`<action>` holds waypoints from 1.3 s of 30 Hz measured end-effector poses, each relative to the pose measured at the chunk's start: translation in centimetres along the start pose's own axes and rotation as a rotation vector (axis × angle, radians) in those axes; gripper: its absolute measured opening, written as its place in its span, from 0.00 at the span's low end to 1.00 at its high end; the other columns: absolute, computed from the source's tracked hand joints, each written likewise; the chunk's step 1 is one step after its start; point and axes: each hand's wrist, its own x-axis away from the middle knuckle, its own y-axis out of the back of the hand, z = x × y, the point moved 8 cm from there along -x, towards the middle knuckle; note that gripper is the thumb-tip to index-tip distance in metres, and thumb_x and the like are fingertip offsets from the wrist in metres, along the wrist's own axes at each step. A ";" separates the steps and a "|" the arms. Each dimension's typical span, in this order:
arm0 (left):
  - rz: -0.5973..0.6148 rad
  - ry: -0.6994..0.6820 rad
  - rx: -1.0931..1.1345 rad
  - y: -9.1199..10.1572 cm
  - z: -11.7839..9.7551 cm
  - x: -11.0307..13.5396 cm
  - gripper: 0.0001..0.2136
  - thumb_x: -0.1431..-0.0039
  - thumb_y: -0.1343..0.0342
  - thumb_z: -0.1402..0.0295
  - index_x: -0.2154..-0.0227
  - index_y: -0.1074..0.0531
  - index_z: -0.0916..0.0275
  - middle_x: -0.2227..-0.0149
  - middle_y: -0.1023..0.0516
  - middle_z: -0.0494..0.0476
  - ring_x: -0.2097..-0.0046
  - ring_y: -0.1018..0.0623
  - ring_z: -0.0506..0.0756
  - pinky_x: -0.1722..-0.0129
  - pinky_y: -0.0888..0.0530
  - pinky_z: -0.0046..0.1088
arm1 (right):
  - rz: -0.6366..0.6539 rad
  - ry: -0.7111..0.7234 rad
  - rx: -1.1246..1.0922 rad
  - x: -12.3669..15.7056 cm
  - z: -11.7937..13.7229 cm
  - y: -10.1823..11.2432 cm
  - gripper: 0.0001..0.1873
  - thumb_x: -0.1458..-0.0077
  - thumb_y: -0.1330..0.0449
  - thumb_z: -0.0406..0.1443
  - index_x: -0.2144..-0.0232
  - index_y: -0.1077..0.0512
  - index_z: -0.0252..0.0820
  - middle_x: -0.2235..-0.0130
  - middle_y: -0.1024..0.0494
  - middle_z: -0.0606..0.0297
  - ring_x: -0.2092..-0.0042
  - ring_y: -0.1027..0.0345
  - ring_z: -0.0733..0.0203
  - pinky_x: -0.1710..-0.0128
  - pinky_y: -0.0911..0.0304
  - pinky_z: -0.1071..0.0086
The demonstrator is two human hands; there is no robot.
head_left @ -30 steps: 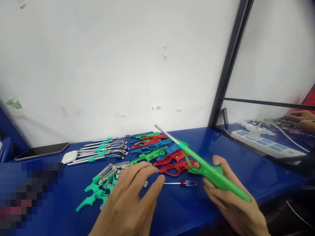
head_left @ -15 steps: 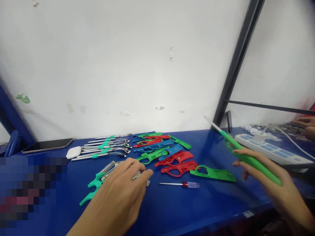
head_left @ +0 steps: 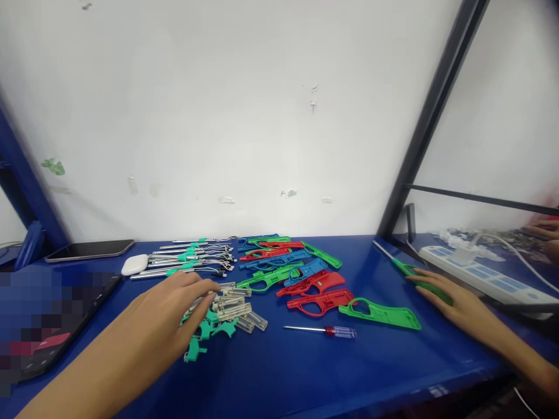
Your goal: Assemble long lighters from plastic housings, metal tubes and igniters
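My right hand (head_left: 441,299) lies over a green long-nosed lighter (head_left: 406,268), fingers across its handle, low at the table's right by the black post. The lighter's metal nozzle points away to the left. My left hand (head_left: 168,305) reaches over small teal trigger pieces (head_left: 194,350) and clear fuel tanks (head_left: 233,312); its thumb and forefinger look apart, and the other fingertips are hidden. Red, blue and green lighter handle halves (head_left: 321,301) are spread mid-table. A single green handle half (head_left: 388,315) and a screwdriver (head_left: 338,331) with a purple handle lie in front of them.
Metal nozzle rods with wires (head_left: 174,272) lie behind my left hand, beside a white case (head_left: 135,265) and a phone (head_left: 89,250). A dark device (head_left: 87,329) sits at left. On the right are a power strip (head_left: 484,278) and another person's hand (head_left: 548,228).
My right hand has lowered the green lighter from the air to the table. My left hand has shifted left, uncovering more clear tanks and teal triggers.
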 end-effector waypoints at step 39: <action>0.038 0.016 0.013 0.0 -0.6 0.1 0.20 0.25 0.56 0.53 0.56 0.17 0.50 0.56 0.13 0.57 0.58 0.14 0.63 0.63 0.18 0.37 | 0.341 0.226 -0.069 -0.1 18.2 -4.4 0.33 0.35 0.36 0.55 0.32 0.30 0.57 0.32 0.28 0.55 0.33 0.32 0.36 0.33 0.38 0.38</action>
